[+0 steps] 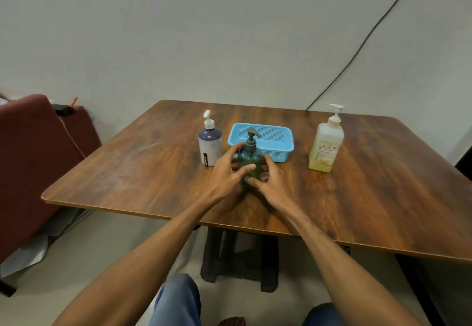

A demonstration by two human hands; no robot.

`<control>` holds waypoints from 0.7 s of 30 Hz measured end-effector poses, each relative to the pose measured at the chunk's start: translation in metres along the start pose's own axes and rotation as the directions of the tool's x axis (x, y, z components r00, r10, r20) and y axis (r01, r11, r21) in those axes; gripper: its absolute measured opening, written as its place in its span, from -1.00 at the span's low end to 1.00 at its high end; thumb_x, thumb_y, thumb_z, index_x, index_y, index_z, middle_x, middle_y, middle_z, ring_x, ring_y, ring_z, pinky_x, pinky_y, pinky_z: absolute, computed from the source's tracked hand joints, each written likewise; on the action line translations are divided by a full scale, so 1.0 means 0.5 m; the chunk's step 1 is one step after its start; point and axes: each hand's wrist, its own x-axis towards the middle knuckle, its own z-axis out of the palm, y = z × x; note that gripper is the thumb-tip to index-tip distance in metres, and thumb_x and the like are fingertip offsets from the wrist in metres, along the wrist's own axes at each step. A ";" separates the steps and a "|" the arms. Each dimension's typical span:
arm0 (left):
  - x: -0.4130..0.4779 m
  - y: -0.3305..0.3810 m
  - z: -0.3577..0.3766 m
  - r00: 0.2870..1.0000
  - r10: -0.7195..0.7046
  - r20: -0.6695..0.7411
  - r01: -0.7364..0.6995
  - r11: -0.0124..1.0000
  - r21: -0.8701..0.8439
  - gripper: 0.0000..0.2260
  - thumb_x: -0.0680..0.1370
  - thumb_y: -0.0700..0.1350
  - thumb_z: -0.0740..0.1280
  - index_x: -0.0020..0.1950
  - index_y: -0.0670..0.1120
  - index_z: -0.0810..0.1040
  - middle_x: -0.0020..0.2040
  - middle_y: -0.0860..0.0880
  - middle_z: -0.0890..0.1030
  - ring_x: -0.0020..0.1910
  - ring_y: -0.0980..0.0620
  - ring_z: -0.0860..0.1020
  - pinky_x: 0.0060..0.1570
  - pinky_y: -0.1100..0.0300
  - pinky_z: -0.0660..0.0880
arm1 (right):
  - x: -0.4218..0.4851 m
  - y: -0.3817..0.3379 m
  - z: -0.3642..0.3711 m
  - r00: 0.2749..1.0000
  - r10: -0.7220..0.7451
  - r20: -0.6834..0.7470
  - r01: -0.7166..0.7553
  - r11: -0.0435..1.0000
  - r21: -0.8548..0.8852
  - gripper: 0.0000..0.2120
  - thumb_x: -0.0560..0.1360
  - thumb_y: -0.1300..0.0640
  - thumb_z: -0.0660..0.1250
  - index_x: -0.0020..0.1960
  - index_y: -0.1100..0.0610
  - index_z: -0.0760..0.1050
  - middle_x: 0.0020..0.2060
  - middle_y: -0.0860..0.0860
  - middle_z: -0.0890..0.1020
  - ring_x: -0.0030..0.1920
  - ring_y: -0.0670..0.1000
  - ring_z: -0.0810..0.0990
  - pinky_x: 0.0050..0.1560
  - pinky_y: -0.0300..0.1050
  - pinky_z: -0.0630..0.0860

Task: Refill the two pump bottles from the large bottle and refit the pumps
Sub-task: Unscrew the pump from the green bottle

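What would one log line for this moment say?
left hand, right hand: holding green pump bottle | pump: fitted | white bottle, large bottle: standing apart

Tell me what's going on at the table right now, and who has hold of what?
A person's left hand and right hand both grip the dark green pump bottle, which stands on the wooden table with its pump fitted. The white pump bottle stands just left of it, and the blue basket sits behind. The large yellowish bottle stands untouched at the right. Nothing has been opened or poured yet.
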 end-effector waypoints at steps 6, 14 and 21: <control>0.025 0.004 0.079 0.999 0.023 0.025 -0.022 0.999 -0.036 -0.49 0.57 -0.03 0.43 0.48 0.05 0.35 0.37 0.13 0.51 0.28 0.25 0.53 0.15 0.39 0.51 | -0.017 0.036 -0.070 0.998 0.046 -0.050 -0.046 0.999 -0.013 -0.31 0.46 0.15 0.52 0.49 -0.07 0.29 0.34 -0.07 0.52 0.32 -0.04 0.53 0.21 -0.25 0.53; 0.044 -0.023 0.090 0.997 0.035 0.070 -0.031 0.998 -0.056 -0.45 0.56 0.03 0.44 0.50 0.07 0.34 0.36 0.17 0.52 0.30 0.25 0.52 0.20 0.31 0.53 | -0.017 0.059 -0.054 0.989 0.023 -0.149 -0.025 1.000 -0.010 -0.34 0.44 0.20 0.54 0.46 0.01 0.37 0.30 -0.03 0.58 0.28 -0.03 0.57 0.22 -0.14 0.58; 0.069 0.027 0.062 0.997 0.010 0.079 0.006 0.980 -0.200 -0.60 0.67 -0.10 0.26 0.52 -0.08 0.38 0.44 0.00 0.49 0.42 0.11 0.46 0.39 0.13 0.46 | -0.015 0.069 -0.028 0.983 -0.032 -0.179 0.034 0.999 0.006 -0.33 0.41 0.19 0.57 0.45 0.06 0.38 0.23 0.01 0.59 0.17 -0.06 0.61 -0.01 -0.36 0.55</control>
